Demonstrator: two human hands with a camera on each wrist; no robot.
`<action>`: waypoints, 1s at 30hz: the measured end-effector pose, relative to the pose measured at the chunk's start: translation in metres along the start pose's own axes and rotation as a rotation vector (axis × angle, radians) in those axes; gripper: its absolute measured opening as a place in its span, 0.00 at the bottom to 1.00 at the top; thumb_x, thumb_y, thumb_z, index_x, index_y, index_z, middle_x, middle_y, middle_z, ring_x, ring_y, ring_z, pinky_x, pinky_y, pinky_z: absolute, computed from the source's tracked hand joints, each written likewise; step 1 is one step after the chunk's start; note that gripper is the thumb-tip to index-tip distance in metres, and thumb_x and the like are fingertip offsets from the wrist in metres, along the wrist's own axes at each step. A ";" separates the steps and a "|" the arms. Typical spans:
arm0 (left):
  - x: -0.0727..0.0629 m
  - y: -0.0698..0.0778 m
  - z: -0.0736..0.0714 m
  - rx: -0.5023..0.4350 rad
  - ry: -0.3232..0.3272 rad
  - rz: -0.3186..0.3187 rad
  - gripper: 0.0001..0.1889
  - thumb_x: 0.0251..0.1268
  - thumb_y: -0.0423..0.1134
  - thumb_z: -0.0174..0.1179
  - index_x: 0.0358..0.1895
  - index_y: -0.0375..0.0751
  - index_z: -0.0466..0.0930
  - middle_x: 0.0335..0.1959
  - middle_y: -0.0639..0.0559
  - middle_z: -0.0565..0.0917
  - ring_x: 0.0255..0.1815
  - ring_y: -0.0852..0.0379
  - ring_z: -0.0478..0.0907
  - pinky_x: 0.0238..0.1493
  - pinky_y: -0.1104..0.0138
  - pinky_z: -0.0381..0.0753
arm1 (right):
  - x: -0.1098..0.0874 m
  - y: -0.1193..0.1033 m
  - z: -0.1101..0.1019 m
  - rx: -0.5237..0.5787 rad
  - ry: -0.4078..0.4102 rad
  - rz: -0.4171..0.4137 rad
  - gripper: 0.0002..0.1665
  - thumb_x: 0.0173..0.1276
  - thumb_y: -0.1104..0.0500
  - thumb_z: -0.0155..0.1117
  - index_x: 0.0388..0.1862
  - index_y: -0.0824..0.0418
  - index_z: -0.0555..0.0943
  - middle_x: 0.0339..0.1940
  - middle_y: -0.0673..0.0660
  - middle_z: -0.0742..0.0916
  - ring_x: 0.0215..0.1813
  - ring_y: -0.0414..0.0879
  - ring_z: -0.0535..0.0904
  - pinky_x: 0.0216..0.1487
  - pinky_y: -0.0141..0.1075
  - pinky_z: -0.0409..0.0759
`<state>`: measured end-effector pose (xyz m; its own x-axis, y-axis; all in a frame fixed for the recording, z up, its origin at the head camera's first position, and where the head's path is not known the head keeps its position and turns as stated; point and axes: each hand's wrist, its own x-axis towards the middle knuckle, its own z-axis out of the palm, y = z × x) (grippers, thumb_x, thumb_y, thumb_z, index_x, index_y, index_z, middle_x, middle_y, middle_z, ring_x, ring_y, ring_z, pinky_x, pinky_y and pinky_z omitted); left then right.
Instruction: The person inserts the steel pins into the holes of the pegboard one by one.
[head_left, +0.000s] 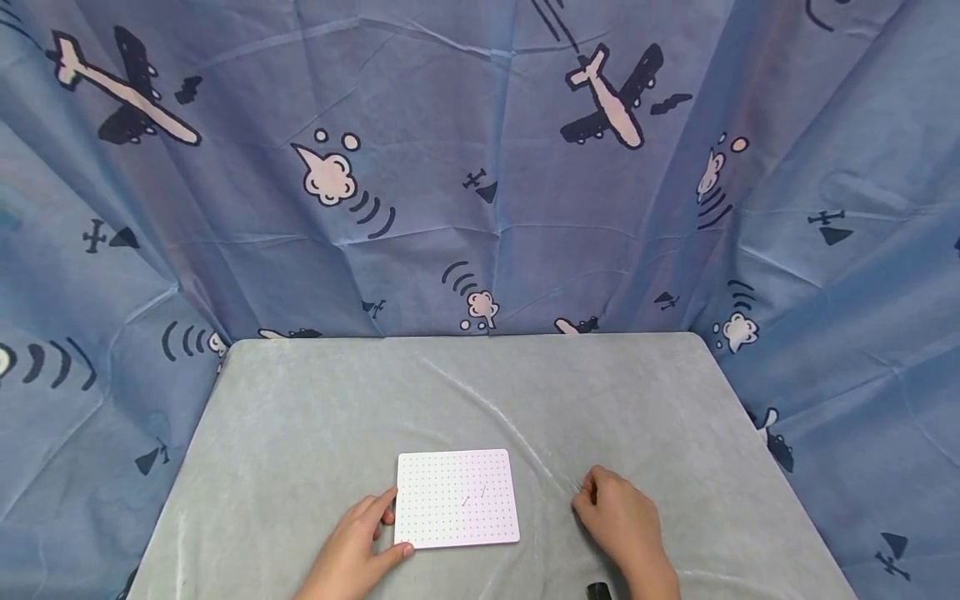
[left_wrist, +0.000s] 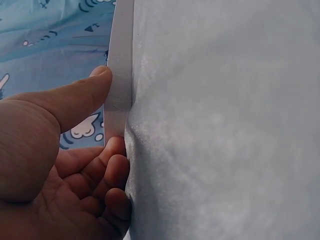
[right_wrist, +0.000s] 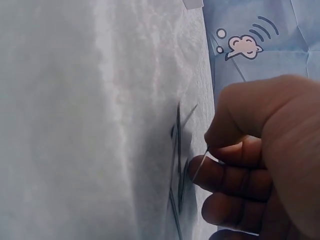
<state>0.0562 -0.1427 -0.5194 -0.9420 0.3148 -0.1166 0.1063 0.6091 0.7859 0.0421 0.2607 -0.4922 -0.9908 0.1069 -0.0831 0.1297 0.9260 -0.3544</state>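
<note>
A white board [head_left: 456, 517] with a grid of small holes lies on the table, and two thin pins [head_left: 483, 492] stand on it right of its middle. My left hand [head_left: 358, 542] holds the board at its near left corner, thumb at the corner and fingers along the left edge; the board's side edge [left_wrist: 120, 60] shows in the left wrist view. To the right of the board, my right hand [head_left: 622, 518] pinches a thin metal pin [right_wrist: 200, 166] between thumb and finger. Several similar pins [right_wrist: 179, 160] lie loosely together on the cloth beside its fingertips.
A light grey cloth covers the table [head_left: 322, 400]. Near the right forearm, a black object [head_left: 598, 591] is cut off by the frame's bottom edge. Blue curtains [head_left: 420, 167] with airplane prints hang behind and at both sides of the table.
</note>
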 end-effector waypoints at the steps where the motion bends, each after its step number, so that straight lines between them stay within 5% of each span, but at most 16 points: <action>1: 0.000 0.000 0.000 0.002 0.002 0.002 0.43 0.60 0.47 0.84 0.74 0.29 0.76 0.44 0.63 0.76 0.38 0.67 0.69 0.39 0.67 0.72 | 0.000 0.000 0.000 -0.003 0.001 0.003 0.12 0.64 0.62 0.66 0.24 0.51 0.74 0.18 0.47 0.73 0.20 0.43 0.67 0.23 0.39 0.66; 8: -0.002 0.000 0.000 0.012 0.030 0.024 0.42 0.60 0.46 0.83 0.74 0.30 0.77 0.45 0.65 0.76 0.39 0.67 0.69 0.40 0.67 0.73 | 0.000 0.000 -0.004 0.014 0.012 0.005 0.09 0.66 0.63 0.67 0.28 0.53 0.78 0.21 0.47 0.77 0.22 0.43 0.70 0.25 0.40 0.70; 11: -0.002 0.000 0.000 0.009 0.027 0.024 0.42 0.60 0.46 0.83 0.74 0.30 0.77 0.45 0.65 0.76 0.39 0.67 0.69 0.40 0.67 0.73 | 0.000 0.000 -0.007 0.011 0.019 -0.015 0.02 0.69 0.64 0.67 0.38 0.60 0.86 0.27 0.49 0.83 0.27 0.43 0.75 0.28 0.43 0.76; 16: -0.002 -0.001 0.001 0.011 0.027 0.021 0.42 0.60 0.47 0.83 0.74 0.31 0.77 0.45 0.65 0.76 0.39 0.67 0.69 0.41 0.67 0.73 | 0.001 0.001 -0.011 -0.017 0.029 -0.041 0.15 0.75 0.65 0.66 0.57 0.66 0.89 0.42 0.56 0.90 0.36 0.45 0.81 0.35 0.47 0.82; 30: -0.002 -0.002 0.001 0.016 0.033 0.032 0.42 0.60 0.48 0.84 0.74 0.32 0.77 0.45 0.66 0.76 0.40 0.67 0.69 0.42 0.67 0.74 | 0.003 -0.011 -0.026 0.108 0.057 -0.048 0.07 0.68 0.65 0.66 0.43 0.56 0.82 0.26 0.45 0.79 0.26 0.41 0.72 0.29 0.38 0.72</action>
<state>0.0582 -0.1434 -0.5216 -0.9480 0.3102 -0.0718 0.1409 0.6109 0.7790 0.0365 0.2603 -0.4641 -0.9962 0.0864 -0.0118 0.0823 0.8864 -0.4556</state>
